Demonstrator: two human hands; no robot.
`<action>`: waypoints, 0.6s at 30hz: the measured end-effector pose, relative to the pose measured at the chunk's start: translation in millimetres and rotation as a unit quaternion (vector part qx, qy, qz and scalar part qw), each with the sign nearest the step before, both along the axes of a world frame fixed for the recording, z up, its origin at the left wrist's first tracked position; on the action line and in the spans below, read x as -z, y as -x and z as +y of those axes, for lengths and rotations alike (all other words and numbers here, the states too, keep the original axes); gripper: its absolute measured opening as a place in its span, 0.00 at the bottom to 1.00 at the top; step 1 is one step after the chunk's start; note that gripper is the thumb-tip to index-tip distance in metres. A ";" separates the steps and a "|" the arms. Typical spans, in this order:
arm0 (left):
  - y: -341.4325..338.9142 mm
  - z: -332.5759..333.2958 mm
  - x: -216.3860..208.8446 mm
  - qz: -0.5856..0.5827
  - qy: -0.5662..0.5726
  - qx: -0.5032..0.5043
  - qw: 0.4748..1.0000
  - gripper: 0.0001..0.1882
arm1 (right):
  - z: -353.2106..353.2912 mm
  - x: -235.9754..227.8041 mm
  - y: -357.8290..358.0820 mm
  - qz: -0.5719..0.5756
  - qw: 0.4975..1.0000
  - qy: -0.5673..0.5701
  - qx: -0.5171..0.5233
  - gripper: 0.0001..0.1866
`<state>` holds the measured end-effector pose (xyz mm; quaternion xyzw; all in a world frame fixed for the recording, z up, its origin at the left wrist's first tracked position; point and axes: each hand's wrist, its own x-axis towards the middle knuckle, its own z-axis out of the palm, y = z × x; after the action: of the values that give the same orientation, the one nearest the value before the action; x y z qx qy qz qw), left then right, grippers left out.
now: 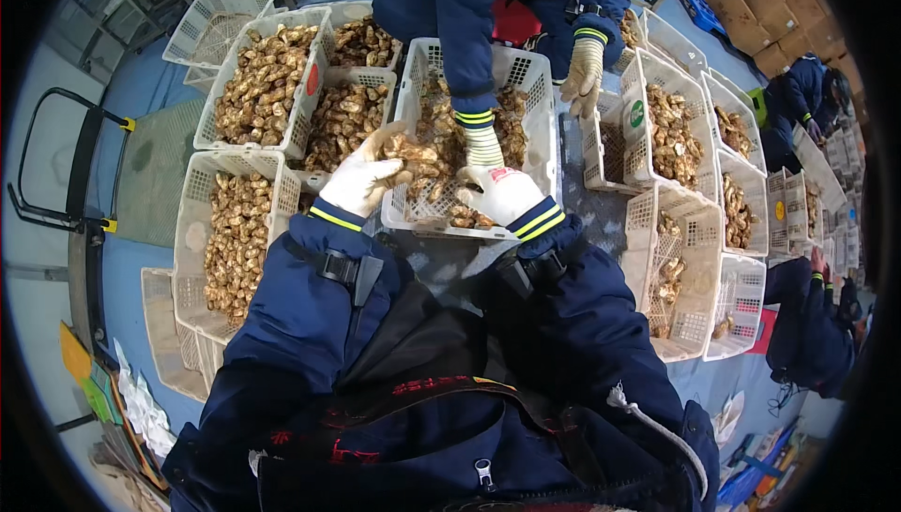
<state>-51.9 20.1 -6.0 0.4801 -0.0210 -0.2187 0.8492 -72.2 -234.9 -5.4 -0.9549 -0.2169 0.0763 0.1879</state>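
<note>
In front of me stands a white perforated plastic crate (537, 127) holding brown and cream lumpy pieces (436, 122); their exact kind I cannot make out. My left hand (358, 179), in a white glove, is at the crate's left side, with fingers and thumb closed around a brown lumpy piece (405, 150). My white-gloved right hand (507, 195) reaches in over the near right side. Its thumb and fingers point left and stay apart, close above the pieces. Across from me, a co-worker's striped-gloved hand (482, 144) dips into the same crate, partly behind my right hand.
The co-worker's other gloved hand (584, 76) hangs right of the crate. Filled crates stand at left (183, 230) and right (638, 259). A black-handled cart (84, 165) is at far left. Other people work at far right, below stacked cardboard boxes (751, 5).
</note>
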 end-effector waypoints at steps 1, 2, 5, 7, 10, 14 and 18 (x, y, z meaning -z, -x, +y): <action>0.4 -2.4 -1.9 0.003 -0.007 -0.018 1.000 0.36 | -6.9 9.0 -1.0 -0.044 0.998 -0.006 -0.048 0.18; 0.3 -2.1 -1.4 0.003 -0.008 -0.019 1.000 0.36 | -9.9 14.0 -1.1 -0.089 0.991 -0.013 -0.098 0.18; -1.4 0.6 1.4 0.000 0.019 -0.024 1.000 0.35 | -1.1 31.2 -5.5 -0.165 0.982 -0.022 -0.094 0.20; -7.8 13.0 9.3 0.039 0.061 -0.044 0.996 0.35 | -4.2 35.1 -4.8 -0.070 0.996 -0.026 -0.052 0.20; -29.1 31.7 4.0 0.106 0.207 -0.232 0.945 0.22 | -0.9 13.3 -5.1 0.037 0.999 -0.007 -0.012 0.22; -51.1 80.7 -36.3 0.067 0.265 -0.416 0.867 0.08 | -0.7 9.7 -2.3 0.055 0.998 -0.013 -0.020 0.22; -41.1 66.5 6.8 0.017 0.149 -0.322 0.935 0.11 | -5.1 11.3 1.5 0.056 0.998 -0.008 -0.023 0.23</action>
<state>-10.8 86.6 -12.8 0.3254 0.1168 0.0637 0.9362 -73.7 -240.0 -16.7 -0.9424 -0.2283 0.1326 0.2055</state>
